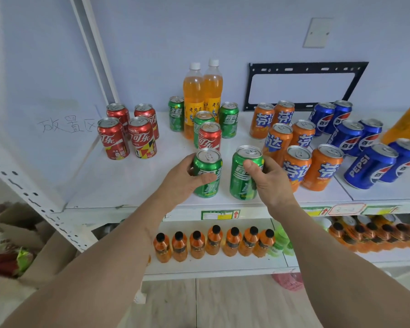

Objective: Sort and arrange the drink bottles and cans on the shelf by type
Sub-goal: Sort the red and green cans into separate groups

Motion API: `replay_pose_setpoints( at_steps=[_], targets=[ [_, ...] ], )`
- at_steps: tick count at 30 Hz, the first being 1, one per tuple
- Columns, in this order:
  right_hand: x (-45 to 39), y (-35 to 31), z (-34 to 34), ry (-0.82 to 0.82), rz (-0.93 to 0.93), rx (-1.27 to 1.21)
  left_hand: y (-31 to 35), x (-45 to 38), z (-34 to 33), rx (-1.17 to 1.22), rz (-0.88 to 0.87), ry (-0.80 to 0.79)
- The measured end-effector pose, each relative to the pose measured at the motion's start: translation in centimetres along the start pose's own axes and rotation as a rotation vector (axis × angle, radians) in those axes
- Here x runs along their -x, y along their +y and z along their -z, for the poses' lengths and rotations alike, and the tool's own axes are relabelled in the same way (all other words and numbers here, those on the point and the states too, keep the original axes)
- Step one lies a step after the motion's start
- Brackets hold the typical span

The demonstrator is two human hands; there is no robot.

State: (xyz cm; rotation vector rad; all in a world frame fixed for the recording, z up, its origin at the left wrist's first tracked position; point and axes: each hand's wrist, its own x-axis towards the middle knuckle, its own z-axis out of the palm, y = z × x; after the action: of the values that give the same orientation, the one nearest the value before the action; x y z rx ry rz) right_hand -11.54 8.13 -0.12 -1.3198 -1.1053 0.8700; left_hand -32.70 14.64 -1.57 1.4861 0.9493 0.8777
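My left hand (184, 179) grips a green Sprite can (207, 162) standing near the front of the white shelf (118, 185). My right hand (271, 179) grips a second green Sprite can (243, 183) just to its right. Behind them stand a lone red Coca-Cola can (210, 136), three more green cans (229, 119) and two orange soda bottles (193, 98). Several red Coca-Cola cans (114, 138) are grouped at the left. Several orange Fanta cans (296, 162) and blue Pepsi cans (369, 165) fill the right.
A black metal bracket (303, 67) hangs on the wall behind the cans. The lower shelf holds a row of small orange bottles (213, 242). A slanted white perforated upright (33, 197) bounds the left side. Bags lie on the floor at the left (10, 245).
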Motion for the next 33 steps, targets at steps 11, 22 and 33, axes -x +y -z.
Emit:
replay_pose_setpoints(
  at_steps=[11, 22, 33],
  targets=[
    [-1.5, 1.2, -1.2, -0.057, -0.070, 0.020, 0.0, -0.4, 0.7, 0.009, 0.047, -0.052],
    [-1.4, -1.3, -0.7, -0.005, -0.038, 0.212, 4.3, 0.8, 1.3, -0.740, -0.151, 0.479],
    [-5.9, -11.0, -1.4, -0.081, 0.187, 0.937, 10.2, -1.7, 1.4, -1.425, -0.500, 0.416]
  ],
)
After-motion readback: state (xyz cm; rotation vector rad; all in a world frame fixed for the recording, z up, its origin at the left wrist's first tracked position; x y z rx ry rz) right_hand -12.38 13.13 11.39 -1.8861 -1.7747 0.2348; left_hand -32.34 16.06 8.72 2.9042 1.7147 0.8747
